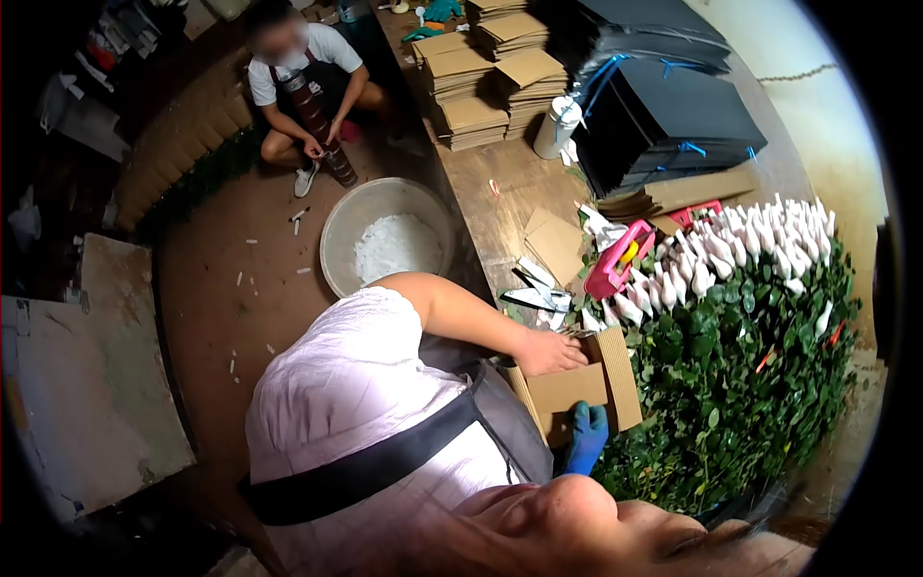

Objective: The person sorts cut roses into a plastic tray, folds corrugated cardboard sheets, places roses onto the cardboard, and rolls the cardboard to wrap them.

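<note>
A folded piece of brown cardboard (569, 388), with a corrugated strip (620, 377) along its far side, lies in front of my body at the table's edge. My left hand (552, 353) is bare and rests at its upper edge, with the fingers stretched out. A blue glove covers my right hand (586, 440), which pinches the near edge of the cardboard. White-wrapped flower heads (716, 255) on leafy green stems (721, 413) are bunched just beyond both hands. Nearby are a pink tape dispenser (618, 260) and a black-and-white tool (538, 291), perhaps a stapler.
Stacks of cardboard sheets (461, 82) and tied black sheets (673, 115) stand farther along the table (481, 192). A white bottle (558, 127) is beside them. On the floor, a large tub (336, 240) holds white material. Another person (308, 87) crouches behind it, holding a brown tube.
</note>
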Demonstrator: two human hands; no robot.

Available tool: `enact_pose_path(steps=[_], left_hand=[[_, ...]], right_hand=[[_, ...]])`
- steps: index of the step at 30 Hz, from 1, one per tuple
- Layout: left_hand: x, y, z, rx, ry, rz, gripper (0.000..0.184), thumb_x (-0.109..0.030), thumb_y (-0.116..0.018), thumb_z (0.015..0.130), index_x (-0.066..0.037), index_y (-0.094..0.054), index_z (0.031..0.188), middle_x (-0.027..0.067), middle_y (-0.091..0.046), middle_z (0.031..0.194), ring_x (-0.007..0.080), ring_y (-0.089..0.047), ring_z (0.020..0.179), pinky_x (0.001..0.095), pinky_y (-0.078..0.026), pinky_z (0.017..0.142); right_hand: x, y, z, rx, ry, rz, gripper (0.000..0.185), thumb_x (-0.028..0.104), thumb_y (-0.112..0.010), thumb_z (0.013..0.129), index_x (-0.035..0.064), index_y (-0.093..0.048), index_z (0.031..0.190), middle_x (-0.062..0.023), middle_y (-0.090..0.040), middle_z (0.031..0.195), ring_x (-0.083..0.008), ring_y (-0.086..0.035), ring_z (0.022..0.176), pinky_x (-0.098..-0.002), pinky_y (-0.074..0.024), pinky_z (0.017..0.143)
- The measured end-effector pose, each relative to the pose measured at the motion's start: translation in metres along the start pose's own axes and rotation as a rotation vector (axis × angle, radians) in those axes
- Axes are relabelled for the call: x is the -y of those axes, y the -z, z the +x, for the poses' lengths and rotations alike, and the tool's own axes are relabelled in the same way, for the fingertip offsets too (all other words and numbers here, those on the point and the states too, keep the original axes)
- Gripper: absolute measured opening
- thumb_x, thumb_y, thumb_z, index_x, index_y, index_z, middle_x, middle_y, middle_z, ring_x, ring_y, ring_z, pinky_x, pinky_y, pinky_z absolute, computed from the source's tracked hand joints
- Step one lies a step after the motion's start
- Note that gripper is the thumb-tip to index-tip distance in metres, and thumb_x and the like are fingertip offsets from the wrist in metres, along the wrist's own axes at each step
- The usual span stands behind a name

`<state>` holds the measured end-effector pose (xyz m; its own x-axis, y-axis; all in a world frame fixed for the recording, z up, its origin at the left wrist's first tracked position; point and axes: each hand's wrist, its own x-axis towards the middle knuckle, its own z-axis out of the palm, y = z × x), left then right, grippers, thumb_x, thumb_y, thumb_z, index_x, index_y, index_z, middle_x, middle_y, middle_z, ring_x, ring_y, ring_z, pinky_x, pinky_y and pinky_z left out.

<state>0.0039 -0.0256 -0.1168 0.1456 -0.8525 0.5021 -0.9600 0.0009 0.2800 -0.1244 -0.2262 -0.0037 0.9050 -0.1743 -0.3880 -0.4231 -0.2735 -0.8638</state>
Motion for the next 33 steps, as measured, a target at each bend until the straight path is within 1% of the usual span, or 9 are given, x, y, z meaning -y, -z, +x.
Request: enact_pose_path(steps=[3,4,7,13,16,19,20,24,33], left_hand=[[0.000,0.002,0.000,0.050,-0.021,0.059,0.045,-0.034,-0.047,0.090,0.001,-0.061,0.114,0.0208,-0.055,0.132,0.0371,-0.046,0.129,0.0513,-0.034,0.107],[0.001,0.002,0.001,0.048,-0.023,0.068,0.044,-0.034,-0.048,0.089,0.000,-0.062,0.112,0.0208,-0.056,0.131,0.0373,-0.046,0.128,0.0513,-0.034,0.107],[0.002,0.000,0.000,0.038,-0.023,0.072,0.042,-0.034,-0.050,0.087,0.000,-0.064,0.107,0.0206,-0.058,0.127,0.0381,-0.047,0.127,0.0512,-0.036,0.105],[-0.003,0.014,0.005,0.173,0.028,0.028,0.038,-0.032,-0.054,0.084,0.000,-0.064,0.101,0.0194,-0.060,0.123,0.0387,-0.048,0.125,0.0521,-0.036,0.104],[-0.001,0.015,0.001,0.171,0.022,-0.013,0.041,-0.033,-0.053,0.088,0.000,-0.062,0.110,0.0191,-0.059,0.125,0.0369,-0.048,0.125,0.0543,-0.033,0.107],[0.000,0.015,-0.011,-0.151,0.067,-0.025,0.046,-0.034,-0.051,0.092,-0.001,-0.057,0.123,0.0187,-0.056,0.131,0.0355,-0.047,0.127,0.0565,-0.028,0.110],[-0.004,0.022,-0.019,-0.022,0.185,-0.016,0.049,-0.034,-0.048,0.096,-0.002,-0.050,0.134,0.0179,-0.050,0.139,0.0347,-0.043,0.132,0.0577,-0.022,0.114],[-0.016,0.044,-0.047,-0.072,0.576,0.023,0.049,-0.030,-0.049,0.097,-0.004,-0.046,0.139,0.0149,-0.044,0.146,0.0306,-0.039,0.137,0.0540,-0.022,0.115],[-0.022,0.073,-0.088,-0.278,0.775,0.092,0.044,-0.015,-0.064,0.085,-0.006,-0.058,0.127,0.0128,-0.059,0.128,0.0295,-0.054,0.121,0.0456,-0.040,0.104]], right_hand=[[-0.018,-0.008,0.016,0.133,0.023,0.105,0.018,0.019,-0.063,0.096,0.0012,-0.061,0.092,-0.0011,-0.061,0.077,-0.0087,-0.054,0.065,-0.0255,-0.0476,0.061],[-0.015,-0.009,0.016,0.142,-0.024,0.201,0.023,0.022,-0.066,0.095,0.0025,-0.059,0.085,-0.0030,-0.062,0.073,-0.0112,-0.057,0.062,-0.0280,-0.0522,0.059],[-0.031,-0.004,0.026,0.202,-0.155,0.240,0.025,0.024,-0.065,0.095,0.0029,-0.058,0.085,-0.0057,-0.063,0.072,-0.0134,-0.060,0.059,-0.0288,-0.0521,0.055],[-0.036,-0.009,0.042,0.219,-0.196,0.123,0.027,0.027,-0.063,0.096,0.0053,-0.055,0.082,-0.0082,-0.063,0.068,-0.0147,-0.058,0.054,-0.0285,-0.0515,0.053],[-0.019,-0.009,0.042,0.241,-0.244,0.039,0.028,0.024,-0.062,0.096,0.0022,-0.055,0.080,-0.0056,-0.059,0.068,-0.0136,-0.059,0.056,-0.0284,-0.0511,0.053],[-0.027,-0.010,0.045,0.227,-0.237,0.076,0.030,0.026,-0.063,0.096,0.0021,-0.055,0.079,-0.0071,-0.061,0.067,-0.0134,-0.059,0.054,-0.0282,-0.0501,0.051],[-0.031,-0.011,0.044,0.212,-0.213,0.069,0.033,0.029,-0.064,0.095,0.0022,-0.056,0.078,-0.0081,-0.064,0.065,-0.0131,-0.058,0.053,-0.0279,-0.0484,0.050],[-0.023,-0.017,0.039,0.152,-0.199,-0.077,0.032,0.029,-0.063,0.096,0.0031,-0.056,0.077,-0.0086,-0.065,0.064,-0.0134,-0.057,0.050,-0.0277,-0.0476,0.050],[-0.022,-0.019,0.041,0.124,-0.242,-0.096,0.034,0.029,-0.065,0.094,0.0019,-0.058,0.075,-0.0091,-0.066,0.064,-0.0133,-0.059,0.050,-0.0288,-0.0483,0.051]])
